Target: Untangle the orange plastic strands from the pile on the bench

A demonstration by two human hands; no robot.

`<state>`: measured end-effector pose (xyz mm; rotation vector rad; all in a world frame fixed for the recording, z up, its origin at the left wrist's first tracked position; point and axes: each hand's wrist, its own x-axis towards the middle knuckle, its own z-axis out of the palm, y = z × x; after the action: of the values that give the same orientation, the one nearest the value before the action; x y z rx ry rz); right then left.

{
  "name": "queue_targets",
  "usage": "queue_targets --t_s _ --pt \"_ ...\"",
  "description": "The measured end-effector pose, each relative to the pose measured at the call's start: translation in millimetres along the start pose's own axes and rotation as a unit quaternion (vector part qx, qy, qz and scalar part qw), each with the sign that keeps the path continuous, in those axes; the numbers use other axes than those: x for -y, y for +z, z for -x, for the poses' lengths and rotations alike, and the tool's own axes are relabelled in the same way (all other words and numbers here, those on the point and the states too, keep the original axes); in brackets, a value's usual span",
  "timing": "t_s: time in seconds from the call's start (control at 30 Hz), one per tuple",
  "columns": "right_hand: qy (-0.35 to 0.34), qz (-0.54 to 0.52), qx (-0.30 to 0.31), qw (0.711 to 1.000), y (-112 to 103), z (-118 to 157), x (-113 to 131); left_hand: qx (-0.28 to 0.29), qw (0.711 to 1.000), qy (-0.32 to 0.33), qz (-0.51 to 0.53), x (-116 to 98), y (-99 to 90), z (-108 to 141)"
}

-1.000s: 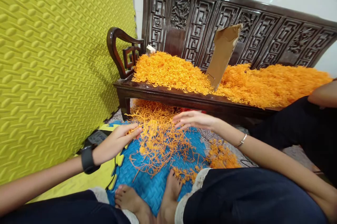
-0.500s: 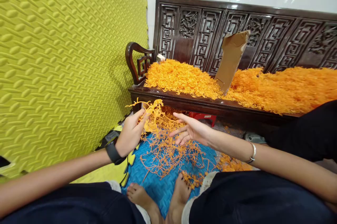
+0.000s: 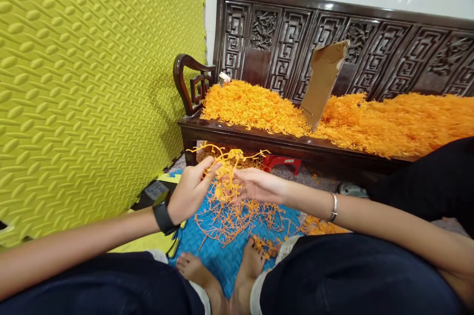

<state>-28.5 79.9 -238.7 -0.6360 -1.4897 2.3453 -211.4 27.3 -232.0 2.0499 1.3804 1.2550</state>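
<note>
My left hand (image 3: 195,187), with a black watch on the wrist, pinches a branching yellow-orange plastic sprue (image 3: 226,177) above the floor. Thin arms of the sprue stick out to both sides. My right hand (image 3: 259,185), a silver bangle on its wrist, has its thumb and fingers closed on the sprue's right side; some fingertips are hidden behind it. Under both hands lies a tangle of thin orange plastic runners (image 3: 240,221) on a blue foam mat (image 3: 218,265).
A dark carved wooden bench (image 3: 244,130) holds heaps of small orange plastic pieces (image 3: 255,107), parted by an upright cardboard sheet (image 3: 322,83). Beneath it stands a red stool (image 3: 281,162). Yellow foam matting (image 3: 92,83) rises at left. Another person's dark-clothed leg (image 3: 429,186) is at right.
My right hand, open and apart before, has moved left and closed on the sprue. My left hand keeps its hold and has shifted slightly right.
</note>
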Motion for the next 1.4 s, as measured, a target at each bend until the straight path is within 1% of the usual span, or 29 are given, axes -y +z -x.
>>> queue_targets --t_s 0.13,0.17,0.23,0.33,0.5,0.63,0.77,0.83,0.93,1.03,1.13,1.2,1.23,1.27,1.3,1.33,1.4 --pt "-0.016 0.060 -0.007 0.998 -9 8 6 0.002 1.000 0.023 -0.011 -3 -6.6 0" --pt "-0.022 0.069 -0.016 0.997 -13 11 8 0.013 0.999 0.031 -0.014 -3 -9.6 -1" --pt "-0.029 0.096 -0.039 0.994 -23 16 11 0.059 0.997 0.047 -0.024 -1 -16.0 -2" --pt "-0.036 0.160 -0.087 0.983 -39 23 14 0.129 0.989 0.053 -0.046 5 -24.2 -4" --pt "-0.055 0.244 -0.199 0.948 -65 37 17 0.159 0.985 0.032 -0.060 21 -30.2 -3" --pt "-0.052 0.261 -0.270 0.925 -83 49 19 0.192 0.977 0.026 -0.086 34 -23.7 0" --pt "-0.068 0.239 -0.343 0.906 -96 58 20 0.255 0.961 0.027 -0.106 44 -8.0 2" --pt "-0.081 0.231 -0.380 0.892 -99 61 20 0.274 0.955 0.028 -0.111 45 0.1 3" --pt "-0.099 0.217 -0.421 0.875 -99 58 18 0.275 0.954 0.030 -0.118 43 9.5 3" --pt "-0.118 0.200 -0.461 0.857 -104 53 16 0.267 0.955 0.021 -0.125 41 14.7 5" --pt "-0.140 0.177 -0.520 0.824 -120 60 18 0.258 0.955 0.008 -0.143 43 14.6 10" --pt "-0.145 0.158 -0.554 0.804 -135 73 15 0.252 0.956 -0.010 -0.147 46 12.5 13" --pt "-0.141 0.149 -0.564 0.799 -142 80 12 0.251 0.957 -0.019 -0.144 48 11.7 15" --pt "-0.132 0.142 -0.567 0.801 -148 87 6 0.252 0.958 -0.027 -0.137 49 11.4 15" --pt "-0.117 0.136 -0.561 0.808 -153 91 -2 0.255 0.958 -0.034 -0.129 51 11.9 16" --pt "-0.101 0.134 -0.548 0.819 -156 93 -9 0.262 0.957 -0.038 -0.118 52 13.3 16" --pt "-0.076 0.134 -0.515 0.843 -160 88 -21 0.274 0.956 -0.040 -0.095 53 18.2 14"
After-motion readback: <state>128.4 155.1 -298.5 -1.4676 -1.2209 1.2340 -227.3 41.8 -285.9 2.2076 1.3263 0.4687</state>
